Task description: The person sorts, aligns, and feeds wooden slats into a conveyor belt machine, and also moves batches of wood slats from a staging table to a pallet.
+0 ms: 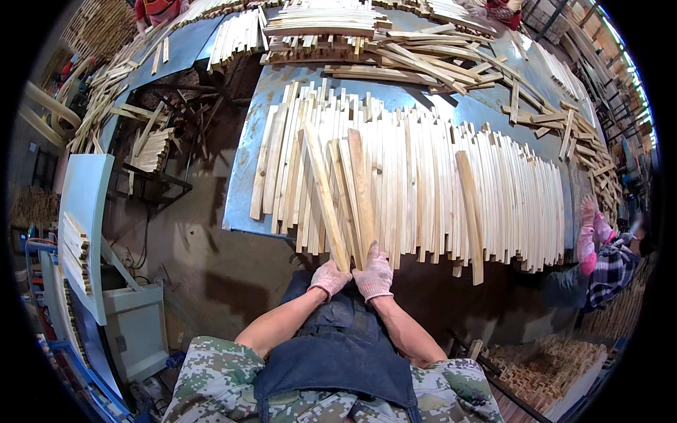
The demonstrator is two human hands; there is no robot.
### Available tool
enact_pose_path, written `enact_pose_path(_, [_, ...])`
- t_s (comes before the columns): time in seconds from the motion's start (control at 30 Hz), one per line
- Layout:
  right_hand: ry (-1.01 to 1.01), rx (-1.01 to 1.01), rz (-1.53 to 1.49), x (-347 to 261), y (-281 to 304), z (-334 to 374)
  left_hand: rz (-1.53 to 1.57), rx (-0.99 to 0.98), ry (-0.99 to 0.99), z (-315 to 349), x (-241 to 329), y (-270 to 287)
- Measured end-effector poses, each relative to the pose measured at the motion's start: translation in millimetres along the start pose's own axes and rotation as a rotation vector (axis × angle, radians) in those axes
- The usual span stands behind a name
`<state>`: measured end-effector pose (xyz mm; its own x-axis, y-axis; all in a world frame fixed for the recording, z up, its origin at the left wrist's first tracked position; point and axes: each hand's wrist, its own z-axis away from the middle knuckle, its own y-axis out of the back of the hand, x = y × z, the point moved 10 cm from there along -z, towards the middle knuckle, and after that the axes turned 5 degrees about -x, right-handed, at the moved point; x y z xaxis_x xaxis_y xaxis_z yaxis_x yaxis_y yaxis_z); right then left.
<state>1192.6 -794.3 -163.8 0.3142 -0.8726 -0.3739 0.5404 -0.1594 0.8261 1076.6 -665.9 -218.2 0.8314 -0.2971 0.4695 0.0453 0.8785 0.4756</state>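
My left hand (329, 280), in a pale knitted work glove, is closed round the near end of a long wooden strip (325, 197) that slants away to the upper left. Close beside it, my right hand (374, 274), gloved too, grips another wooden strip (362, 190) with its thumb lying along the top. Thinner strips (343, 185) lie between these two; whether a hand also holds them I cannot tell. Beneath them spreads a wide row of pale wooden strips (416, 190), side by side on a blue metal-topped table (243, 190). One browner strip (470, 215) lies across the row, sticking out toward me.
Stacked strips (321, 32) and a loose heap (423, 63) cover the table's far side. More pieces pile up along the right edge (599, 162). A person in a plaid top (613, 271) works at the right; others stand at the far side. A light-blue panel (84, 233) stands left.
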Motion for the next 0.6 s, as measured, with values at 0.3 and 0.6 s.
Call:
enact_pose_path(0.3, [0.113,-0.159,-0.989,2,-26,-27,-0.054,0.059,-0.031,26,23,29])
enact_pose_path(0.6, [0.098,-0.339,-1.214,-42,-37,-50,0.059,-0.038,-0.253,35,25,43])
